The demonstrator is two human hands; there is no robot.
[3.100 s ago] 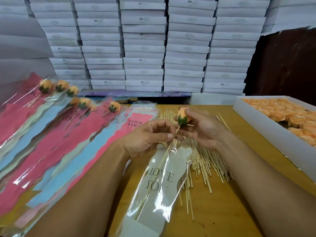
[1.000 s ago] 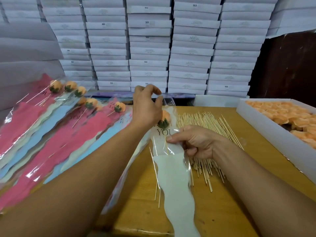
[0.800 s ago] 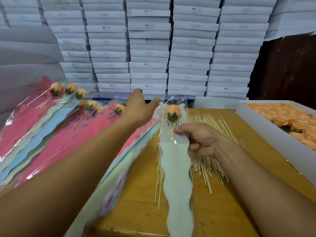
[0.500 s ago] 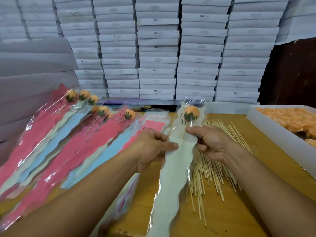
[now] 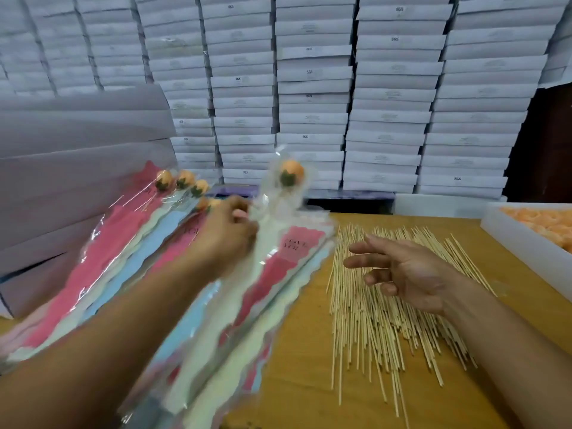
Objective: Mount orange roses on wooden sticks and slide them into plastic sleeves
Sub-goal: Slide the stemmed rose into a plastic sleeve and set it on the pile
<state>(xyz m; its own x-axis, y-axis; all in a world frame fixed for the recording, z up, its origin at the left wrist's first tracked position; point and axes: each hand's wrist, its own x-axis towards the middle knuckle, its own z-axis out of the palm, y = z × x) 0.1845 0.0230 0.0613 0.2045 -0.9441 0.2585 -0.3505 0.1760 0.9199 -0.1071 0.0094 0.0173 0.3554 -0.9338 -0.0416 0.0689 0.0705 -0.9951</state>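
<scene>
Motion blur is smearing the sleeved rose [image 5: 291, 176], which is being gripped by the left hand [image 5: 224, 235] above the sleeve pile [image 5: 130, 274]; the right hand [image 5: 405, 274] is being held loose-fingered over the sticks [image 5: 371, 329], tray of roses [image 5: 526, 239] cut off

We read "SGS" on small printed labels on the fronts of the stacked flat white cardboard boxes [image 5: 309, 71] along the back wall; their finer print is illegible. We read "LOVE YOU" in dark letters on a pink scalloped paper insert inside a clear plastic sleeve [image 5: 297, 244]
</scene>
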